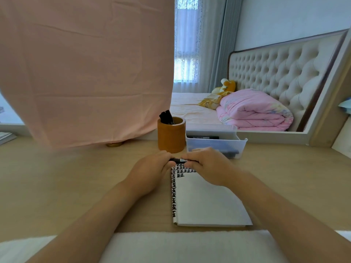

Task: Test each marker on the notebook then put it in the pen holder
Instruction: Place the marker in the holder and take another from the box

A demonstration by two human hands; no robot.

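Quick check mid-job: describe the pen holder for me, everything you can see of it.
The pen holder is a plain round cup, orange-brown and wood-like, with a thick rim and open top. It stands upright on the desk, close beside the clear plastic bin on its right; whether they touch is unclear. Two black markers lean inside, ends sticking out above the rim. The left hand and right hand, just in front, hold another marker, not the holder.

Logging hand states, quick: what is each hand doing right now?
Left hand: grips one end of the black marker.
Right hand: grips the other end of it.
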